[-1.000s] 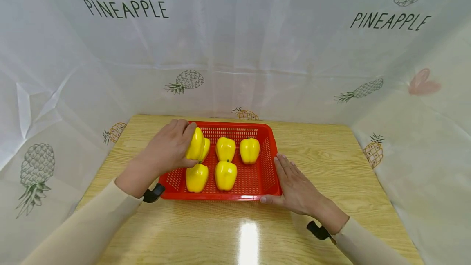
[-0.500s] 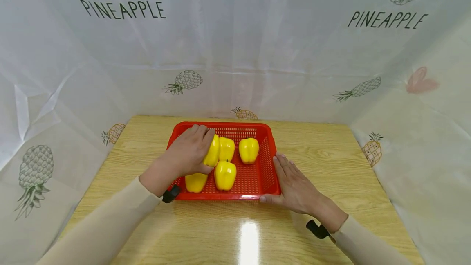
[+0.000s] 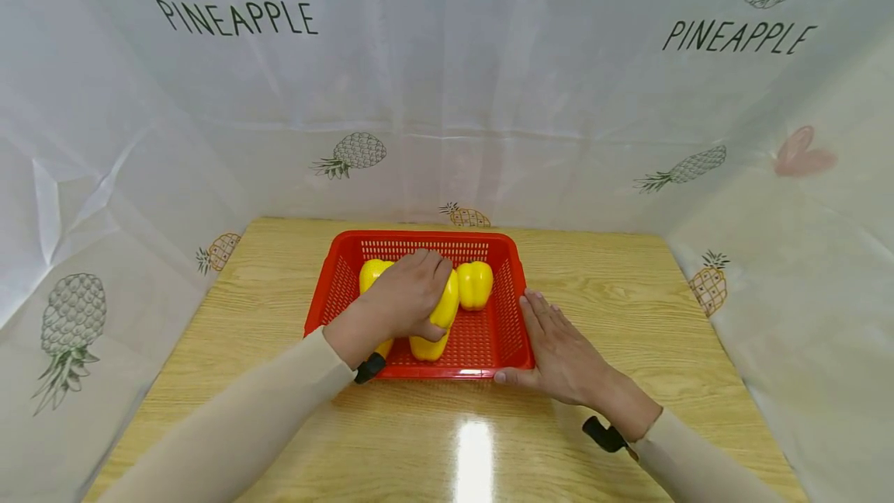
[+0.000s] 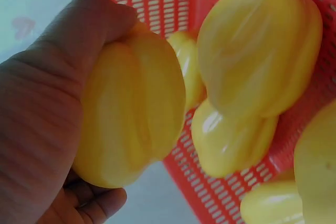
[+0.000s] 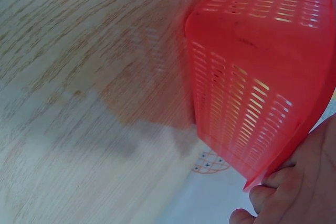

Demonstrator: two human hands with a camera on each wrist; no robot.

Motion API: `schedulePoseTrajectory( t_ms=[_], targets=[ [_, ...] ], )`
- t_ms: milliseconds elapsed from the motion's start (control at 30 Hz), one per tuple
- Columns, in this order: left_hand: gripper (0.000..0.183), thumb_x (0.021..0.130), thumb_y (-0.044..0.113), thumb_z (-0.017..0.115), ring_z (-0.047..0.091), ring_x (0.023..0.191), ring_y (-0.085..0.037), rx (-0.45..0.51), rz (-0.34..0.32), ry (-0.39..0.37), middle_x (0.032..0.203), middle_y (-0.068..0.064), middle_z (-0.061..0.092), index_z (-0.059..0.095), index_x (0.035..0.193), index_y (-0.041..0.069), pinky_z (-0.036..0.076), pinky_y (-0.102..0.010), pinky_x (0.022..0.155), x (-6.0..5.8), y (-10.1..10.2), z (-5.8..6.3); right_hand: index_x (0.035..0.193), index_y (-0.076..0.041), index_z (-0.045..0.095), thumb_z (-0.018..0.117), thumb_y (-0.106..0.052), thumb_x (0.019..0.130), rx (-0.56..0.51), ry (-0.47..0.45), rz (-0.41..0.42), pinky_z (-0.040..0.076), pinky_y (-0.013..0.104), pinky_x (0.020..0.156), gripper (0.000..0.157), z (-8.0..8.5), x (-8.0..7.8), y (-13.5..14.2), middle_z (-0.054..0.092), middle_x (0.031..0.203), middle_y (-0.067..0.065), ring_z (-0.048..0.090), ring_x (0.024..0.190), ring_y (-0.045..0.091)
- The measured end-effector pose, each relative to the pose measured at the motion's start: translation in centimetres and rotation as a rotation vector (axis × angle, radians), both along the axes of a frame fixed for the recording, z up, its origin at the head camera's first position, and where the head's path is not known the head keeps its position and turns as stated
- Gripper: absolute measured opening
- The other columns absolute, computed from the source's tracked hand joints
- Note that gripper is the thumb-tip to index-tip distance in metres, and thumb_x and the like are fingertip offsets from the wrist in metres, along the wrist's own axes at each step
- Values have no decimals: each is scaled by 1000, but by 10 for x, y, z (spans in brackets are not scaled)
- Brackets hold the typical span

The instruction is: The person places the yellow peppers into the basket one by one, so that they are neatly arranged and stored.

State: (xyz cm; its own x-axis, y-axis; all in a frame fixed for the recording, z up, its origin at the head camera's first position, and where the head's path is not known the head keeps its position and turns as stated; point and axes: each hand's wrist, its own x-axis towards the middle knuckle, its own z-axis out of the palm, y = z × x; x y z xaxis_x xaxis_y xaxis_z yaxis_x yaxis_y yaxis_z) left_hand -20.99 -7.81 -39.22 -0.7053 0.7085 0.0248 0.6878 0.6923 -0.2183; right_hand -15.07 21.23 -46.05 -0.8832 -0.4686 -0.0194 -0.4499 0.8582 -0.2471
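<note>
In the head view, my left hand (image 3: 405, 293) grips a yellow bell pepper (image 3: 447, 301) over the middle of a red plastic basket (image 3: 323, 297). The left wrist view shows the thumb on one side of that pepper (image 4: 128, 111) and curled fingers below it. Inside the basket are more yellow peppers: one at the back right (image 3: 475, 286), one at the back left (image 3: 372, 272), and one at the front (image 3: 427, 349). My arm partly covers the others. Flat against the basket's right side lies my right hand (image 3: 566, 355), fingers extended and thumb at the front corner.
The basket stands on a wood-grain table (image 3: 601, 270), towards its back edge. Behind and at both sides hangs a pale curtain (image 3: 524, 84) printed with pineapples. Light glares off the table in front of the basket.
My left hand has carried the pepper rightward from the basket's left side to its middle, uncovering the left rim and back-left pepper. The right hand has stayed at the right side.
</note>
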Motion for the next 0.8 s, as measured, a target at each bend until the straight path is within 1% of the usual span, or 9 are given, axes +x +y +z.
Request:
schedulePoseTrajectory(
  t_ms=[100, 233, 300, 400, 567, 667, 800],
  targets=[
    [92, 84, 67, 74, 52, 105, -26, -26, -13, 21, 117, -12, 59, 51, 140, -3, 51, -35, 103, 0, 10, -4, 166, 6, 17, 56, -86, 87, -1, 3, -1, 25, 59, 129, 127, 0, 0, 0, 14, 175, 25, 19, 162, 43],
    [87, 85, 67, 72, 51, 101, -25, -32, -13, 23, 112, -10, 58, 52, 137, 0, 51, -33, 101, 1, 22, -9, 166, 6, 17, 56, -86, 87, 0, 6, -2, 26, 59, 129, 127, -1, 0, 0, 15, 175, 25, 19, 162, 42],
    [86, 84, 67, 73, 50, 99, -24, -32, -3, 3, 110, -9, 56, 52, 136, 2, 52, -32, 96, 2, 27, -11, 166, 6, 17, 56, -86, 87, 3, 6, -3, 26, 59, 129, 127, -1, -1, 0, 15, 175, 25, 19, 162, 42],
    [89, 85, 69, 73, 50, 99, -23, -52, 7, -23, 112, -9, 56, 50, 139, 2, 53, -30, 93, 2, 32, -14, 166, 5, 18, 55, -87, 86, 5, 5, -5, 26, 60, 129, 128, -1, -1, 0, 15, 175, 24, 19, 162, 42],
    [91, 84, 71, 73, 50, 102, -22, -75, 8, -49, 116, -8, 56, 49, 139, 3, 54, -30, 95, 3, 40, -22, 166, 5, 18, 51, -90, 85, 8, 5, -4, 26, 60, 129, 129, -1, -2, -1, 15, 175, 23, 19, 162, 42],
    [88, 83, 72, 74, 49, 100, -22, -71, 6, -57, 114, -7, 56, 51, 135, 5, 54, -30, 94, 5, 46, -25, 166, 5, 18, 52, -89, 86, 8, 4, -2, 26, 59, 129, 128, 0, -1, -1, 15, 175, 23, 19, 162, 41],
    [87, 83, 72, 74, 51, 101, -21, -77, 9, -77, 114, -7, 57, 53, 135, 5, 54, -30, 95, 8, 52, -29, 166, 6, 19, 53, -88, 87, 12, 9, 0, 25, 59, 129, 127, -1, 0, -1, 15, 175, 24, 18, 162, 41]
  ],
)
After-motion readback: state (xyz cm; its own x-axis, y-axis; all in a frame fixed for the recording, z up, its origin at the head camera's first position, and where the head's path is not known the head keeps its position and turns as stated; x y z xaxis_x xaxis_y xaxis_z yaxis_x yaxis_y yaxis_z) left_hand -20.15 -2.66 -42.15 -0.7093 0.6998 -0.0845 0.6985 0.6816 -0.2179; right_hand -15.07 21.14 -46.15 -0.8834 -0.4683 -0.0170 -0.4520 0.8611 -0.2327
